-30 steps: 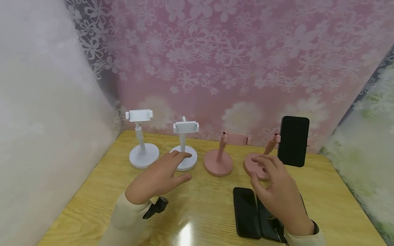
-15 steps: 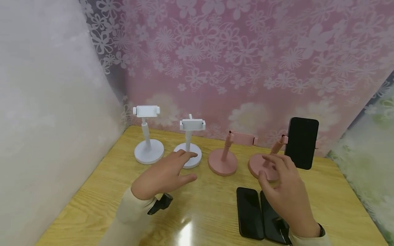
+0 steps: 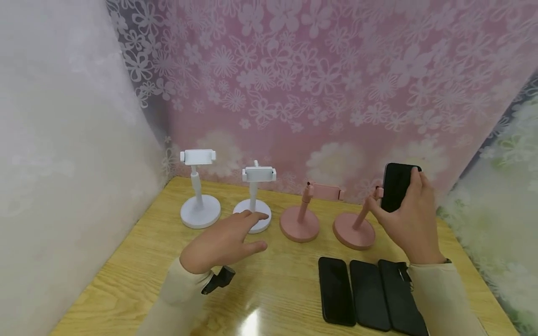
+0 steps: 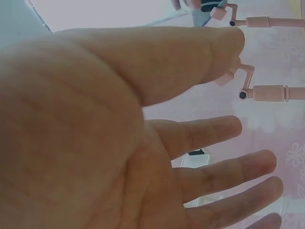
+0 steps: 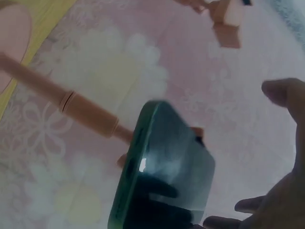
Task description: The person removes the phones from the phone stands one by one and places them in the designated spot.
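Observation:
My right hand point(image 3: 414, 219) is up at a black phone point(image 3: 395, 186) clamped upright in the rightmost pink phone stand point(image 3: 354, 232). Its fingers overlap the phone's right side, and the thumb points toward the clamp. In the right wrist view, thumb and fingers are spread, with a gap between the thumb and the phone point(image 5: 176, 157); the fingertips come close to its edge. My left hand point(image 3: 222, 240) hovers palm down, holding nothing, in front of a white phone stand point(image 3: 259, 174). Straight, spread fingers show in the left wrist view.
Three black phones lie side by side near the table's front right: one point(image 3: 336, 291), a middle one point(image 3: 370, 296) and one point(image 3: 399, 294) partly under the right forearm. Another pink stand point(image 3: 299, 225) and another white stand point(image 3: 200, 213) stand along the back. Floral cloth point(image 3: 273, 93) hangs behind.
My right hand has moved up and to the right, from in front of the pink stand's base to the clamped phone. My left hand stays nearly still. The head view shifts slightly.

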A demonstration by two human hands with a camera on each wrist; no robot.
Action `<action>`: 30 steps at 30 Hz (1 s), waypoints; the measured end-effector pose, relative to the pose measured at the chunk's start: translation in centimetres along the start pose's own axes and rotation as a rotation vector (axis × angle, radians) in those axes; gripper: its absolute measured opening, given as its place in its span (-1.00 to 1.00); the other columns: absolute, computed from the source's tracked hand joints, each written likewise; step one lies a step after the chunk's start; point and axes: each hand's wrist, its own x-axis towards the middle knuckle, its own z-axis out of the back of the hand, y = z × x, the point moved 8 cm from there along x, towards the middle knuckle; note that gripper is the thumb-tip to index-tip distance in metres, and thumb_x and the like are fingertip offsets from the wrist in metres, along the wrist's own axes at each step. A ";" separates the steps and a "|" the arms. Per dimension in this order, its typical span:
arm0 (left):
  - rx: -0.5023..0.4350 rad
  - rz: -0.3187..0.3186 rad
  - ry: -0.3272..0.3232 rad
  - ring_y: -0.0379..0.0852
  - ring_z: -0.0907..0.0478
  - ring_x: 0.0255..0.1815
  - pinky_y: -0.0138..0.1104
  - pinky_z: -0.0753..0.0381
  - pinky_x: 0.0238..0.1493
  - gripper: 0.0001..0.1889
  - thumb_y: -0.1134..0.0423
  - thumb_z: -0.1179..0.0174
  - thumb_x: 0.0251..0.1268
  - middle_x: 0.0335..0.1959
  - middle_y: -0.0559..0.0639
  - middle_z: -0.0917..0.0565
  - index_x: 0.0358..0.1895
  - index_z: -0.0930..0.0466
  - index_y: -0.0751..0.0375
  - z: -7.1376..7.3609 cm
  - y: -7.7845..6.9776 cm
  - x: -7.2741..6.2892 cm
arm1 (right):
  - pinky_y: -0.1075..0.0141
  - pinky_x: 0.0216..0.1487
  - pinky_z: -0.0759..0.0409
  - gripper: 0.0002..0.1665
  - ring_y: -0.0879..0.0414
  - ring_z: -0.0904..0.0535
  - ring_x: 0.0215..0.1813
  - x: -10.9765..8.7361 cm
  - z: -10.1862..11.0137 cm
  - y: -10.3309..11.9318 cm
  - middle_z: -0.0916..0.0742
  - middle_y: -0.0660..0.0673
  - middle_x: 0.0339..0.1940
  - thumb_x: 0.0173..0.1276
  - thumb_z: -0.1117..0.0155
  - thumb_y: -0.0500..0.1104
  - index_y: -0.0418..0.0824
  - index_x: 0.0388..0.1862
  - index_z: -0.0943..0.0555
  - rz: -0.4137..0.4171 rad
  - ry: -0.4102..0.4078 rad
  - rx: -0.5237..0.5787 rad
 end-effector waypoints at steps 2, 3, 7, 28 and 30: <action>-0.005 0.006 0.007 0.03 -0.54 0.32 -0.04 -0.55 0.23 -0.36 -0.07 -0.27 0.47 0.40 0.02 -0.50 0.53 -0.37 -0.01 -0.1 0.1 -0.1 | -0.52 0.41 0.00 0.39 -0.52 0.07 0.61 0.8 -0.5 -0.7 0.07 -0.45 0.68 0.34 -0.39 0.28 -0.27 0.71 0.28 -0.029 0.067 -0.043; -0.009 0.008 0.010 0.03 -0.54 0.33 -0.04 -0.55 0.24 -0.36 -0.08 -0.27 0.47 0.41 0.02 -0.50 0.53 -0.37 -0.01 -0.2 0.1 -0.1 | -0.53 0.40 0.00 0.41 -0.54 0.09 0.61 1.1 -0.6 -1.0 0.09 -0.47 0.68 0.33 -0.38 0.30 -0.29 0.71 0.29 -0.037 0.086 -0.059; -0.014 0.010 0.016 0.03 -0.52 0.36 -0.04 -0.54 0.26 -0.35 -0.09 -0.27 0.47 0.42 0.01 -0.50 0.53 -0.36 -0.01 -0.3 0.1 -0.1 | -0.57 0.32 -0.11 0.35 -0.60 0.07 0.58 1.8 -0.9 -2.4 0.13 -0.50 0.67 0.39 -0.29 0.31 -0.27 0.71 0.32 -0.070 0.113 -0.090; -0.033 0.003 0.028 -0.05 -0.62 0.20 -0.08 -0.59 0.13 -0.38 -0.07 -0.30 0.45 0.20 -0.02 -0.66 0.48 -0.40 0.01 -0.5 0.0 0.2 | -0.23 -0.35 -0.47 0.31 -0.36 -0.39 -0.18 2.7 -2.6 -5.9 -0.33 -0.61 0.28 0.36 -0.32 0.34 -0.03 0.73 0.28 -0.081 -0.031 -0.086; -0.029 -0.003 0.027 -0.05 -0.62 0.20 -0.09 -0.59 0.13 -0.38 -0.06 -0.30 0.45 0.20 -0.02 -0.66 0.48 -0.40 0.01 -0.4 0.0 0.3 | -0.28 -0.26 -0.48 0.28 -0.37 -0.37 -0.11 2.8 -2.8 -6.1 -0.33 -0.60 0.30 0.36 -0.33 0.30 -0.01 0.74 0.25 -0.078 -0.057 -0.057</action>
